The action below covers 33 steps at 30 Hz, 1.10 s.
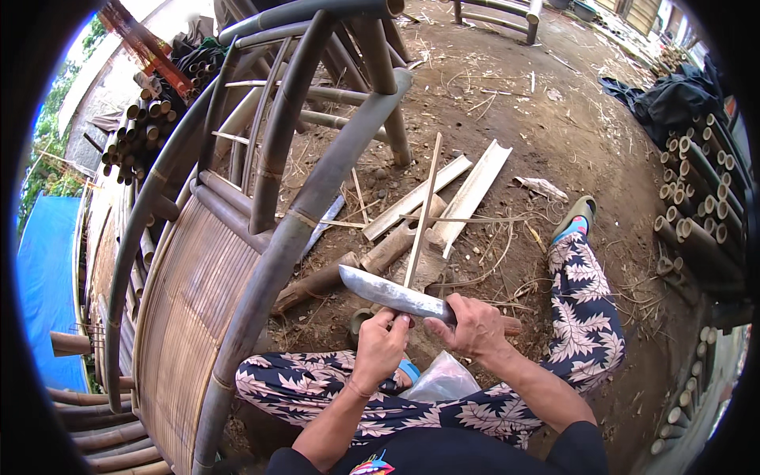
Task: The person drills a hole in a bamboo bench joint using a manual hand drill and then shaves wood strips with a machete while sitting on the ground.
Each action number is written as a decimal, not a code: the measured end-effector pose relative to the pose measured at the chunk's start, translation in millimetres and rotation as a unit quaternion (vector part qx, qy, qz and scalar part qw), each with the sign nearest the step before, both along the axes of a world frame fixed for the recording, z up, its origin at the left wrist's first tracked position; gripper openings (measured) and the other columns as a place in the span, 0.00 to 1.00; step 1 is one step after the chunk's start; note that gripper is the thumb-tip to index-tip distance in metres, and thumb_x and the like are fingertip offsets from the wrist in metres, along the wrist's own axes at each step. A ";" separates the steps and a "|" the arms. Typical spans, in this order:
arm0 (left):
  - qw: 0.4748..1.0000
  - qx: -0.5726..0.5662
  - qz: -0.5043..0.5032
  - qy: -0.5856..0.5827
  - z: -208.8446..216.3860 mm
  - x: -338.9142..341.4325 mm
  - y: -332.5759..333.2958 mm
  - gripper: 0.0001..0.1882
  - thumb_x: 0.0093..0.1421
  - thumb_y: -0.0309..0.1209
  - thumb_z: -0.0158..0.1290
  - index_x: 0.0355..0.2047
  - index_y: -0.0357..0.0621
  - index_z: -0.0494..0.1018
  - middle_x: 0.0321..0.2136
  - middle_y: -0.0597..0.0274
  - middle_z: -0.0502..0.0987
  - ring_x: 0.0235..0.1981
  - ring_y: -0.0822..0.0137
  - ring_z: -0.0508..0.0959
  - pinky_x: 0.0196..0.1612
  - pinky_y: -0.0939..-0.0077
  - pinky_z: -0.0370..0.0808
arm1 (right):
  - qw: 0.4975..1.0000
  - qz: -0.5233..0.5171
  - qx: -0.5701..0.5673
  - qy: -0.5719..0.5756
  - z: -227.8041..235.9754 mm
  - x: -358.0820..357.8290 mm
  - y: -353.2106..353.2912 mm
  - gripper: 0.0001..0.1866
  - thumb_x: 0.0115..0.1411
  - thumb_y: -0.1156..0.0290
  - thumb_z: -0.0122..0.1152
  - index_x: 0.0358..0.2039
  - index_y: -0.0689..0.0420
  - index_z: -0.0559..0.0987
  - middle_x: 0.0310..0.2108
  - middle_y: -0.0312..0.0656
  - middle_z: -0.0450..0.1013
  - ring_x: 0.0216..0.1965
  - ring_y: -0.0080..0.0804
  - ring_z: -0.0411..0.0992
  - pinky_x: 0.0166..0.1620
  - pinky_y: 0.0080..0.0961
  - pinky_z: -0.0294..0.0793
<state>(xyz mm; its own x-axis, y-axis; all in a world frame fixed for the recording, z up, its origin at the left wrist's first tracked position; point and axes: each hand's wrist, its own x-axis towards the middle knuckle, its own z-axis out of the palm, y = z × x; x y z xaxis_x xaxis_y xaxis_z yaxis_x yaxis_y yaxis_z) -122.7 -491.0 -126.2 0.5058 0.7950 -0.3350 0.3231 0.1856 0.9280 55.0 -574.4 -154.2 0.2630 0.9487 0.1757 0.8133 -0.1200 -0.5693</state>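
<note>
My right hand (476,328) is wrapped round the wooden handle of a large machete (396,297), its broad grey blade pointing left. The end of the handle sticks out past the right side of my fist. Close below the blade, the fingers of my left hand (381,348) pinch the near end of a thin bamboo strip (427,198). That strip runs away from me, passing behind the blade, which crosses it near its lower end. Whether the edge touches the strip, I cannot tell. A clear plastic bag (443,378) lies between my legs, just beyond my lap.
A dark bamboo chair (182,293) with a slatted panel fills the left side. Ahead lie split bamboo pieces (478,186), a bamboo log (317,283) and scattered shavings. Bamboo poles are stacked at the right (701,190) and far left (142,131). A blue tarp (47,269) hangs at the left.
</note>
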 end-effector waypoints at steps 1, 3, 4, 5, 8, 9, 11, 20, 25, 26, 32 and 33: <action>0.999 0.033 -0.007 0.027 -1.4 -0.7 -3.0 0.10 0.68 0.28 0.50 0.40 0.33 0.75 0.19 0.71 0.71 0.19 0.81 0.69 0.20 0.83 0.66 | 1.000 -0.004 0.003 -0.014 -3.0 1.8 -2.7 0.33 0.61 0.34 0.50 0.30 0.57 0.73 0.20 0.50 0.73 0.23 0.48 0.77 0.27 0.42 0.76; 0.999 -0.023 0.010 0.025 3.9 -0.5 -16.0 0.11 0.67 0.28 0.50 0.44 0.33 0.75 0.20 0.69 0.72 0.20 0.81 0.70 0.21 0.82 0.68 | 1.000 -0.030 -0.006 -0.006 -7.6 9.2 -2.7 0.32 0.62 0.35 0.50 0.28 0.57 0.73 0.19 0.49 0.74 0.22 0.48 0.77 0.26 0.43 0.76; 0.998 -0.049 0.020 0.023 8.7 -1.3 -22.6 0.12 0.67 0.27 0.50 0.46 0.33 0.75 0.21 0.67 0.73 0.20 0.81 0.71 0.22 0.82 0.69 | 0.999 -0.049 -0.016 0.016 -7.6 15.3 1.7 0.33 0.62 0.35 0.49 0.28 0.57 0.72 0.19 0.49 0.74 0.22 0.48 0.77 0.25 0.43 0.76; 0.999 -0.041 -0.002 0.028 12.3 -4.9 -29.9 0.15 0.66 0.26 0.50 0.51 0.34 0.73 0.24 0.63 0.74 0.21 0.79 0.72 0.23 0.82 0.71 | 0.996 -0.085 -0.029 -0.005 -7.7 26.0 8.7 0.34 0.63 0.33 0.44 0.27 0.57 0.72 0.17 0.48 0.73 0.19 0.47 0.77 0.23 0.42 0.75; 0.999 0.010 -0.045 0.005 -4.1 -25.7 -53.9 0.15 0.65 0.24 0.50 0.51 0.35 0.73 0.26 0.61 0.75 0.21 0.77 0.73 0.24 0.81 0.72 | 0.987 -0.145 -0.068 0.026 -2.1 76.0 17.2 0.35 0.63 0.30 0.39 0.25 0.52 0.71 0.13 0.41 0.70 0.16 0.37 0.73 0.23 0.41 0.74; 0.997 0.042 -0.055 0.024 9.8 -27.6 -58.3 0.14 0.65 0.23 0.50 0.50 0.36 0.74 0.26 0.62 0.75 0.21 0.76 0.74 0.25 0.80 0.72 | 0.983 -0.156 -0.093 0.026 -5.5 93.7 17.7 0.36 0.63 0.29 0.38 0.26 0.53 0.72 0.13 0.40 0.69 0.16 0.36 0.72 0.23 0.39 0.74; 0.993 0.044 -0.100 0.035 7.8 -52.4 -68.3 0.14 0.64 0.22 0.50 0.50 0.36 0.74 0.26 0.61 0.75 0.21 0.76 0.74 0.24 0.79 0.72 | 0.967 -0.208 -0.142 0.037 9.8 122.3 22.0 0.40 0.63 0.28 0.33 0.25 0.56 0.72 0.19 0.51 0.74 0.27 0.44 0.78 0.31 0.45 0.76; 0.974 -0.177 0.012 -0.140 47.8 -1.3 -11.9 0.22 0.73 0.31 0.39 0.65 0.38 0.62 0.23 0.65 0.72 0.13 0.79 0.66 0.16 0.85 0.64 | 0.996 -0.066 -0.020 0.053 39.0 42.9 1.3 0.34 0.64 0.34 0.47 0.32 0.58 0.74 0.19 0.47 0.73 0.20 0.42 0.75 0.24 0.40 0.74; 0.976 -0.154 0.001 -0.155 45.9 26.2 -8.7 0.23 0.72 0.29 0.42 0.66 0.41 0.61 0.19 0.68 0.69 0.14 0.80 0.65 0.16 0.85 0.62 | 0.994 -0.064 0.083 0.013 14.5 16.9 -1.4 0.33 0.62 0.34 0.49 0.30 0.57 0.73 0.17 0.48 0.73 0.20 0.47 0.77 0.25 0.44 0.76; 0.980 -0.144 -0.008 -0.138 47.6 23.1 -15.0 0.23 0.72 0.28 0.41 0.66 0.41 0.61 0.19 0.68 0.69 0.14 0.80 0.65 0.16 0.85 0.62 | 0.993 -0.096 0.030 0.068 23.9 26.2 6.7 0.34 0.63 0.33 0.46 0.29 0.57 0.72 0.15 0.46 0.72 0.19 0.47 0.76 0.25 0.44 0.75; 0.977 -0.177 -0.051 -0.109 45.3 -18.6 -66.1 0.22 0.72 0.27 0.40 0.66 0.39 0.61 0.21 0.65 0.69 0.13 0.81 0.63 0.16 0.87 0.63 | 0.974 -0.218 -0.008 0.059 25.5 130.5 30.1 0.41 0.62 0.26 0.36 0.28 0.57 0.75 0.16 0.42 0.70 0.20 0.38 0.73 0.26 0.40 0.73; 0.973 -0.177 -0.060 -0.135 42.0 -33.2 -75.5 0.22 0.72 0.28 0.41 0.65 0.38 0.61 0.20 0.64 0.70 0.13 0.81 0.63 0.16 0.87 0.62 | 0.962 -0.258 -0.021 0.090 26.9 159.0 27.6 0.42 0.61 0.26 0.36 0.28 0.57 0.75 0.16 0.41 0.69 0.19 0.37 0.71 0.27 0.39 0.72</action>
